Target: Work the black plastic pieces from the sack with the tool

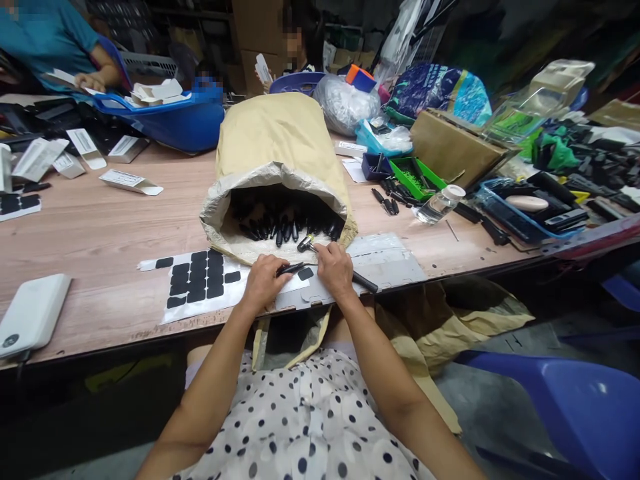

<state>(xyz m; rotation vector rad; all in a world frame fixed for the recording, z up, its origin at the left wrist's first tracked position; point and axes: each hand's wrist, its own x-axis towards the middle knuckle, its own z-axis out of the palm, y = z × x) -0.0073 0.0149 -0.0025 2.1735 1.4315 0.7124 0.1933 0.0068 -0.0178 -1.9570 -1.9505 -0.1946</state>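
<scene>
**Black tool being handled at the table edge**

A slim black tool (320, 265) is being pinched between the left hand (261, 283) and right hand (334, 270), lying over the sticker sheet (200, 283). It is best being kept flat and steady. At twelve o'clock, the paper sack (277, 150) is hiding most of its black parts; fingertip detail is being obscured.

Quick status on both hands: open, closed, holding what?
Left hand: closed on a slim black pen-like tool.
Right hand: closed on a long black rod-shaped tool with a metal head.
</scene>
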